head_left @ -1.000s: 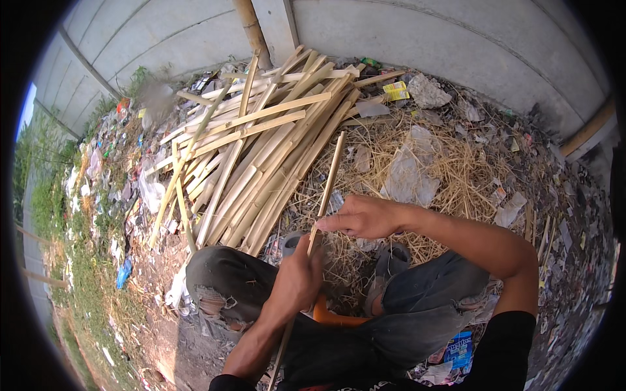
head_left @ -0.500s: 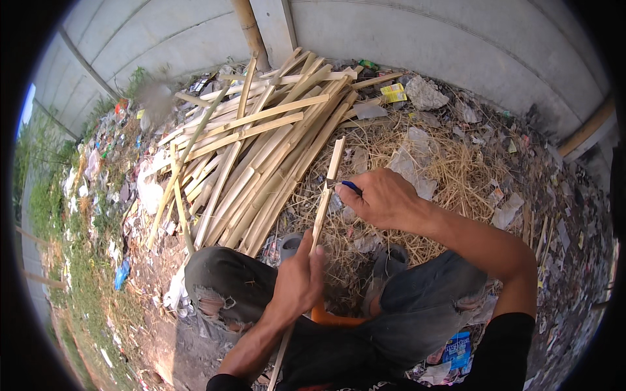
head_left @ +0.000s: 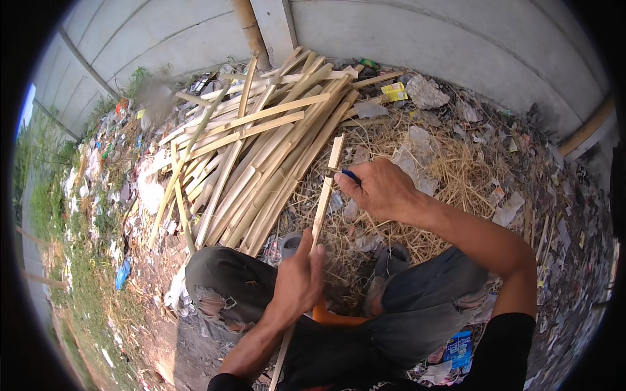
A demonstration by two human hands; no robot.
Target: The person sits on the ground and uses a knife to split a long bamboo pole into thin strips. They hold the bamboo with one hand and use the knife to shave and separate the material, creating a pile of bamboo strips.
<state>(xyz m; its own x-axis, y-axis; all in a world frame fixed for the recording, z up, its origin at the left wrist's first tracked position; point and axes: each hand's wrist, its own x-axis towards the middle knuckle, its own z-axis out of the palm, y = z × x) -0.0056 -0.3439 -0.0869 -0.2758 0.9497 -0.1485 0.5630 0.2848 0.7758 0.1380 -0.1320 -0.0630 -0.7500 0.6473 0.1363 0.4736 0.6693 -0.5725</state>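
Note:
A long, pale bamboo strip (head_left: 323,205) slants up from my lap, its far end pointing toward the pile. My left hand (head_left: 298,277) is wrapped round its lower part, between my knees. Higher up, my right hand (head_left: 375,186) grips a knife (head_left: 351,176) by its blue handle. The small blade lies across the strip, touching it below the far end; my fingers hide most of the handle. Ahead and to the left lies a heap of split bamboo strips (head_left: 261,159), stacked crosswise.
Straw-like shavings (head_left: 456,176) cover the ground on the right, among scraps of litter. A grey concrete wall (head_left: 417,45) closes off the back, with a bamboo pole (head_left: 251,29) against it. Beside my right leg is a blue packet (head_left: 458,350). An orange curved object (head_left: 336,317) shows between my legs.
My right hand and the knife have moved slightly up along the strip, toward its far end. My left hand keeps its hold in nearly the same place.

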